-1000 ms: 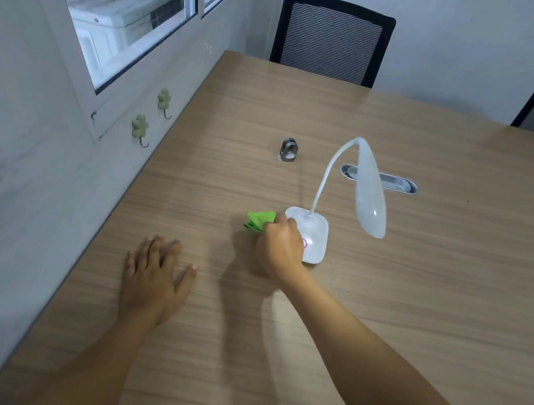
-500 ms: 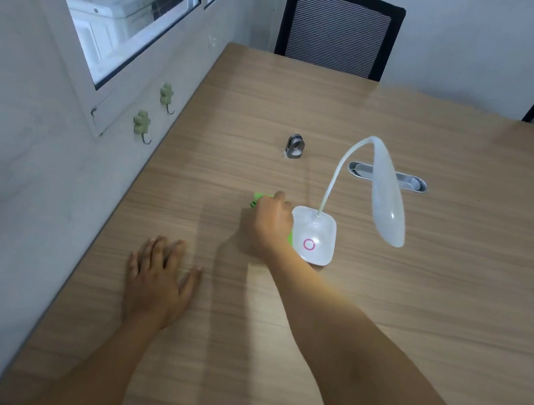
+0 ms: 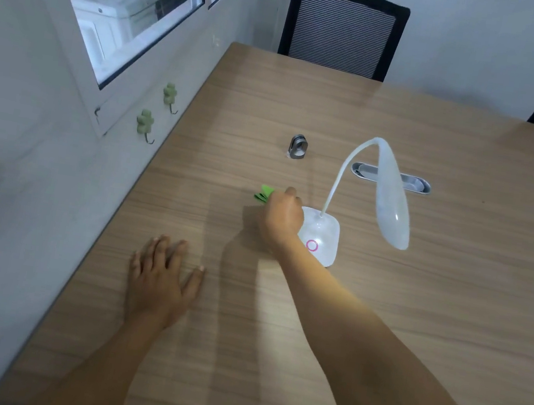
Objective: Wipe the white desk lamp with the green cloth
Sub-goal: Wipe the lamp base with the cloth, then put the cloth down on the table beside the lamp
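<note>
The white desk lamp (image 3: 323, 235) stands mid-table on a square base with a pink ring, and its curved neck bends its head (image 3: 392, 203) to the right. My right hand (image 3: 282, 216) is closed on the green cloth (image 3: 265, 193), which sticks out to the left of the fingers. The hand sits against the left edge of the lamp base. My left hand (image 3: 159, 285) lies flat on the wooden table (image 3: 449, 316), fingers spread, nearer to me and holding nothing.
A small metal clip-like object (image 3: 298, 147) stands behind the lamp. A grey cable grommet (image 3: 414, 182) is set in the table. Two dark chairs (image 3: 343, 30) stand at the far edge. The wall with two green hooks (image 3: 145, 123) runs along the left.
My right hand with the cloth has slid from the lamp base's front to its left edge, uncovering the pink ring. The left hand has stayed flat.
</note>
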The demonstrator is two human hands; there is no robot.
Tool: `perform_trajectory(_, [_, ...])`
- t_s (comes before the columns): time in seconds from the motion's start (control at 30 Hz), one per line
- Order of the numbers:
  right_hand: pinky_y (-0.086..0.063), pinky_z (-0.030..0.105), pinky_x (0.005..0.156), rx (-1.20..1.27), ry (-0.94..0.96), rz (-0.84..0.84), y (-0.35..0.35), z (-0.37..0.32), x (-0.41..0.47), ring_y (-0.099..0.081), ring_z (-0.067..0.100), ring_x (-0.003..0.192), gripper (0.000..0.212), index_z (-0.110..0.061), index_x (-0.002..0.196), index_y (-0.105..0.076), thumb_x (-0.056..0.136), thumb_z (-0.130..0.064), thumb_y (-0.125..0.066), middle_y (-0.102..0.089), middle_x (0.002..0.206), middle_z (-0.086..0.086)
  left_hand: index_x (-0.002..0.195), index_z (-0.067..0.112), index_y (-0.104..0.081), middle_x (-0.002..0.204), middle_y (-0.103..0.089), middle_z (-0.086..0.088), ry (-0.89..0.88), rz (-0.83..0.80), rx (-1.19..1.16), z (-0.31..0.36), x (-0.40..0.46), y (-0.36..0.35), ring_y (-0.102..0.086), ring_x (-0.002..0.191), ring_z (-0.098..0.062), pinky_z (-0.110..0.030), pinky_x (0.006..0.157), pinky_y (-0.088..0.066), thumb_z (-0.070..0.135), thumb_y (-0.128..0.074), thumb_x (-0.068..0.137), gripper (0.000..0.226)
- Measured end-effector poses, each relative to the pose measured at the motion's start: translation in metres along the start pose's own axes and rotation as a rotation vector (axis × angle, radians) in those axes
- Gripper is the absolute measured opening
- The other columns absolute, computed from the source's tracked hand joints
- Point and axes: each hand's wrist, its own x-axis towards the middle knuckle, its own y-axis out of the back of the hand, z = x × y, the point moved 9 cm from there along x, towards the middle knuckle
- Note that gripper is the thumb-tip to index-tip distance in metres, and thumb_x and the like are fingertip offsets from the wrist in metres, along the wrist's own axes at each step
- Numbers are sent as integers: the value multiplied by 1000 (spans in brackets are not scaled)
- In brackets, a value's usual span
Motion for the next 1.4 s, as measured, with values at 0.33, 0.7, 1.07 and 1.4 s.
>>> perform_trajectory(0.33, [-49,38,70,29,423,181,-5,-61,-13,-63,36,81,25,-17,87,-77,70,-4,-65,-69,86,12,134,25,-48,145,-45,-15,-2,7,-1,2,-2,4,-32,139,-31,-49,114,-20,61,-34,83,64])
perform_trajectory(0.7, [-22,36,117,-38,520,-219,-86,-57,-27,-28,24,143,43,-22,141,-42,99,-12,-38,-32,155,6,132,24,-51,142,-49,-14,3,38,2,2,0,5,-39,136,-31,-50,112,-27,59,-40,80,64])
perform_trajectory(1.07, [-9,51,119,-97,527,-164,-85,-34,-47,-17,24,147,67,-24,147,-29,88,-50,-10,-23,158,3,133,25,-49,144,-47,-13,1,17,2,1,0,3,-34,138,-29,-50,113,-24,60,-39,80,64])
perform_trajectory(1.4, [-17,46,113,-110,303,-33,-41,88,-79,-38,28,138,66,-13,142,-40,89,-47,-20,-39,151,7,134,23,-46,145,-43,-16,-11,-44,30,3,0,1,-32,139,-35,-55,112,-23,62,-27,80,69])
